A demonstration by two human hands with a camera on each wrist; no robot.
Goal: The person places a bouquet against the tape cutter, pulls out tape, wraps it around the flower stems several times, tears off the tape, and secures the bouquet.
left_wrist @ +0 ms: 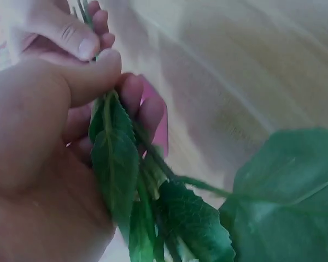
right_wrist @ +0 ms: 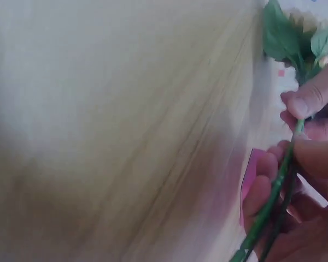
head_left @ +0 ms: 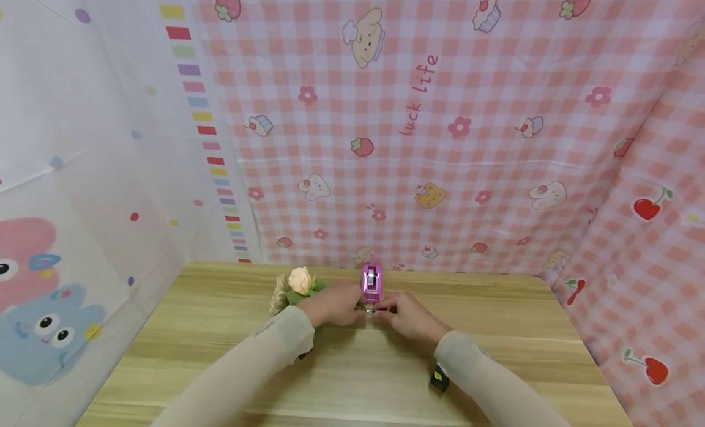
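Observation:
A small bunch of flowers has a peach rose, a beige frilly bloom beside it, green leaves and thin stems. Just below the leaves, my left hand grips the stems between thumb and curled fingers. Close beside it, my right hand pinches the same stems lower down, with the stem ends running out past the fingers. A magenta tape dispenser stands right behind the meeting fingertips, its pink side partly hidden by fingers in the right wrist view.
A small black box-like object with a yellow mark lies by the right sleeve. Something dark peeks from under the left sleeve. The wooden table meets a pink checked cloth at the back, with cloth on both sides too.

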